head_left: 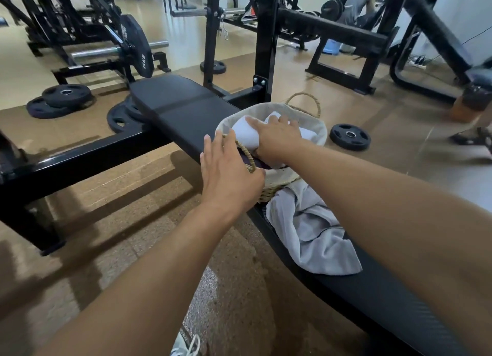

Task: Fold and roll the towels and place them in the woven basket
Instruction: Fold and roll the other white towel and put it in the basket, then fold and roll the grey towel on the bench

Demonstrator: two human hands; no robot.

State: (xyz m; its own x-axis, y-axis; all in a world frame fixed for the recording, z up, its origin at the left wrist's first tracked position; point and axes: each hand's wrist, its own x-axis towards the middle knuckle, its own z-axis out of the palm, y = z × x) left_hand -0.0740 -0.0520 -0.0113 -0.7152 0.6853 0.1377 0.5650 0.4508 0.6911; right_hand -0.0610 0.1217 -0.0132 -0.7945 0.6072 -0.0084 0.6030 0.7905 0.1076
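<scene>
A woven basket [318, 132] with a pale cloth lining and rope handles stands on a black padded bench [186, 110]. Inside it lies a rolled white towel [246, 133]. My right hand [277, 140] rests on top of that roll, fingers spread over it and pressing it into the basket. My left hand [229, 174] is flat against the basket's near rim and near handle, fingers apart, holding nothing. A dark item shows under the roll inside the basket. A crumpled light grey towel [311, 228] lies loose on the bench just in front of the basket.
Weight plates [349, 136] lie on the floor right of the bench, and more plates [64, 97] lie to the left. A black rack upright [265, 44] rises behind the basket. A loaded barbell machine [135, 46] is at the back left. A person sits at the far back right.
</scene>
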